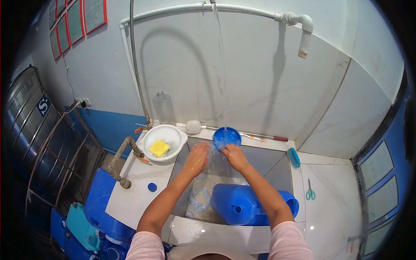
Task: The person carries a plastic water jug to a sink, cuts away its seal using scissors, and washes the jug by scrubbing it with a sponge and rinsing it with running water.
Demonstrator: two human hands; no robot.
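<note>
Over the sink (273,162), my right hand (235,157) grips the near edge of a round blue lid (226,135). A thin stream of water (222,73) falls into the lid and splashes off it. To the left of the lid is my left hand (197,158), wet, holding nothing, its fingers stretched out. A large blue water jug (234,203) lies on its side in the sink beneath my right forearm, which covers part of it. Clear crumpled plastic (199,200) sits in the sink left of the jug.
On the left ledge stand a white basin (178,149) with suds and a yellow sponge (159,148), and a small blue cap (152,187). Behind are a clear bottle (164,108) and a long-handled brush (193,127). Scissors (310,193) and a teal brush (294,158) lie right.
</note>
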